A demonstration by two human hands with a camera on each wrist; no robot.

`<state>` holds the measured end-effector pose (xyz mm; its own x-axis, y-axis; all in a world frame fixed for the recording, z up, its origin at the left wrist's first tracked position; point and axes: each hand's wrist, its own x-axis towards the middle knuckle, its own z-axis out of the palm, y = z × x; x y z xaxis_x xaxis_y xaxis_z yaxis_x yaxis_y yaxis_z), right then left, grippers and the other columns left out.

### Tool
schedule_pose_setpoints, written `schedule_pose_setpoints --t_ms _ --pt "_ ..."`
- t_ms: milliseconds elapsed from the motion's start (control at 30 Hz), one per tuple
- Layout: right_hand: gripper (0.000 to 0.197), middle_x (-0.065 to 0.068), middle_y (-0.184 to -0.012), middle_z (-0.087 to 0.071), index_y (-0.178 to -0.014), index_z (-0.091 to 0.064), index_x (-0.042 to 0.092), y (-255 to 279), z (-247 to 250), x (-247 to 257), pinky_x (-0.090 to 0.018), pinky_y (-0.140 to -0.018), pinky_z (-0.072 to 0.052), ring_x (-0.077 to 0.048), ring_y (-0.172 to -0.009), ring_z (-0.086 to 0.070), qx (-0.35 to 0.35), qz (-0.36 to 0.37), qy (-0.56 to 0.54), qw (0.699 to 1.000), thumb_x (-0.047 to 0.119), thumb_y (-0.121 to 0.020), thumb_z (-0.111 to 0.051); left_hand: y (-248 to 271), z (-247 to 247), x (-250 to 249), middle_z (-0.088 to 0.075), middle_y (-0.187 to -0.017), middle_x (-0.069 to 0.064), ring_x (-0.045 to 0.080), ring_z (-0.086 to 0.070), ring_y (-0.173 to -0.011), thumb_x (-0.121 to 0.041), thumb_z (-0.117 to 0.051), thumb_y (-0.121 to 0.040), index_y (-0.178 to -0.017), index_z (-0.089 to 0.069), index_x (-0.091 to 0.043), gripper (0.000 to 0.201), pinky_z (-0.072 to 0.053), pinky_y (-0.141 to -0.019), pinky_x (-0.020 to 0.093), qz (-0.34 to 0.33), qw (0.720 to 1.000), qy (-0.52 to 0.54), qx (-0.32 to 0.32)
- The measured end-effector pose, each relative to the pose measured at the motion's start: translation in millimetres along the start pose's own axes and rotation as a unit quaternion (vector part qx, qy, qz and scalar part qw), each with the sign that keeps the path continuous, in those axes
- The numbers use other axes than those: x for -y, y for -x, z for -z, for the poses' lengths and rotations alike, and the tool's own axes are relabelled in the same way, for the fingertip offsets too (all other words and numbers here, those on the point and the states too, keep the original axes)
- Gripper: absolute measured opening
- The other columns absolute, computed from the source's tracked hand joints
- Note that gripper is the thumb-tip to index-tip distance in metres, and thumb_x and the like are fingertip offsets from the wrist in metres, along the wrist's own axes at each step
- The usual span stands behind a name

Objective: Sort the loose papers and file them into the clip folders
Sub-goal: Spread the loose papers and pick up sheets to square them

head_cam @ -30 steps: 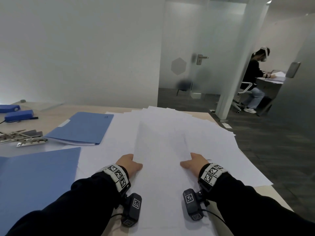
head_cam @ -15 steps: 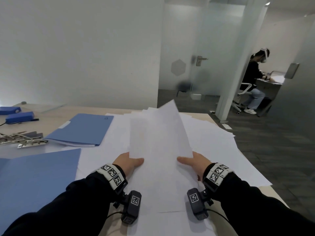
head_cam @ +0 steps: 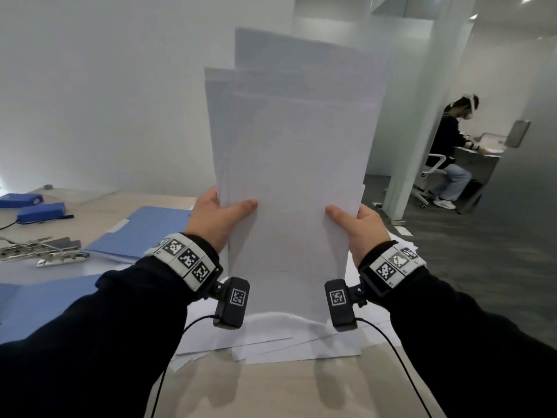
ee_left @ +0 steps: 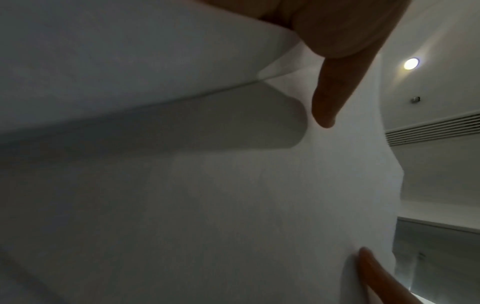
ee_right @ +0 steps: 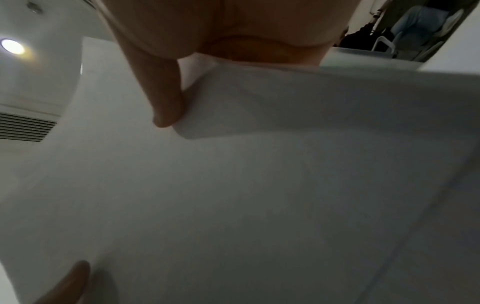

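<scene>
Left hand (head_cam: 218,220) and right hand (head_cam: 360,229) each grip a side of an upright paper stack (head_cam: 292,176) above the bench (head_cam: 271,384); folder (head_cam: 144,230) lies left.

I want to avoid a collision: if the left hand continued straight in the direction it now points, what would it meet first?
The left hand grips the sheets and points up and forward. Nothing shows ahead before the white wall, though depth is unclear.

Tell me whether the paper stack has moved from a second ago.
Yes. The paper stack, then flat on the table, now stands upright above it, held by the left hand and right hand.
</scene>
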<state>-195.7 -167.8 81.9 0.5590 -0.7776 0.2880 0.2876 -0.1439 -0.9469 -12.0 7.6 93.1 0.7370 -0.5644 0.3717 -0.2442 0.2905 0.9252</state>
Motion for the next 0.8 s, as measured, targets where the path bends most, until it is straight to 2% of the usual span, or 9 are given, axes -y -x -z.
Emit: schedule_pose_setpoints --t_ms 100,200,267,333,467,600,733,800 --pt "0.018 -0.009 -0.097 -0.076 -0.099 -0.073 0.01 13 3 -12 -0.038 -0.081 -0.057 -0.027 -0.09 -0.073 0.015 -0.025 0.005 1.0 0.007 -0.081 -0.075 7 8 21 -0.077 -0.089 -0.001 0.02 -0.074 -0.086 -0.017 -0.084 -0.072 -0.095 -0.073 -0.018 0.025 -0.058 -0.082 0.037 0.045 0.997 -0.048 0.031" --pt "0.017 -0.008 -0.095 -0.076 -0.096 -0.074 0.008 32 10 -39 -0.038 -0.081 -0.055 -0.026 -0.088 -0.073 0.025 -0.055 0.044 0.997 0.004 -0.08 -0.075 24 10 47 -0.077 -0.082 -0.004 0.017 -0.074 -0.084 -0.015 -0.081 -0.079 -0.09 -0.074 -0.019 0.014 -0.059 -0.081 0.034 0.101 0.99 -0.082 0.052" --pt "0.018 -0.009 -0.095 -0.076 -0.097 -0.074 0.008 40 11 -50 -0.04 -0.084 -0.056 -0.028 -0.089 -0.073 0.032 -0.068 0.054 0.996 0.003 -0.08 -0.075 33 9 56 -0.078 -0.088 -0.001 0.02 -0.074 -0.086 -0.015 -0.081 -0.078 -0.095 -0.074 -0.017 0.018 -0.058 -0.086 0.038 0.123 0.987 -0.072 0.071" --pt "0.019 -0.009 -0.096 -0.076 -0.099 -0.073 0.008 42 11 -53 -0.04 -0.084 -0.056 -0.027 -0.089 -0.073 0.031 -0.071 0.057 0.995 0.002 -0.081 -0.074 35 8 58 -0.078 -0.091 -0.001 0.019 -0.074 -0.086 -0.017 -0.082 -0.078 -0.096 -0.074 -0.017 0.02 -0.057 -0.088 0.04 0.128 0.987 -0.067 0.072" --pt "0.019 -0.01 -0.096 -0.076 -0.096 -0.074 0.009 34 8 -47 -0.044 -0.088 -0.056 -0.03 -0.091 -0.072 0.019 -0.064 0.035 0.997 0.006 -0.078 -0.077 30 4 49 -0.078 -0.089 -0.002 0.017 -0.075 -0.081 -0.018 -0.081 -0.079 -0.095 -0.075 -0.017 0.017 -0.058 -0.082 0.038 0.1 0.993 -0.036 0.046" --pt "0.025 -0.012 -0.102 -0.075 -0.103 -0.072 0.007 33 9 -43 -0.042 -0.087 -0.055 -0.031 -0.096 -0.071 0.04 -0.052 -0.001 0.998 0.006 -0.079 -0.077 31 8 50 -0.077 -0.1 0.0 0.019 -0.074 -0.091 -0.027 -0.086 -0.069 -0.111 -0.069 -0.02 0.045 -0.057 -0.077 0.034 0.088 0.994 0.016 0.055" --pt "0.038 -0.01 -0.103 -0.075 -0.105 -0.072 0.008 47 15 -66 -0.045 -0.091 -0.054 -0.03 -0.097 -0.071 0.052 -0.082 0.02 0.995 0.02 -0.07 -0.08 46 10 72 -0.076 -0.103 -0.002 0.019 -0.073 -0.095 -0.032 -0.088 -0.067 -0.113 -0.069 -0.023 0.05 -0.057 -0.089 0.043 0.129 0.99 -0.005 0.065" --pt "0.037 -0.01 -0.1 -0.075 -0.103 -0.073 0.009 51 12 -72 -0.046 -0.09 -0.054 -0.032 -0.095 -0.071 0.04 -0.099 0.024 0.994 0.021 -0.069 -0.08 51 4 77 -0.077 -0.1 -0.002 0.019 -0.073 -0.093 -0.032 -0.089 -0.066 -0.111 -0.071 -0.02 0.05 -0.056 -0.091 0.044 0.146 0.987 0.001 0.062"
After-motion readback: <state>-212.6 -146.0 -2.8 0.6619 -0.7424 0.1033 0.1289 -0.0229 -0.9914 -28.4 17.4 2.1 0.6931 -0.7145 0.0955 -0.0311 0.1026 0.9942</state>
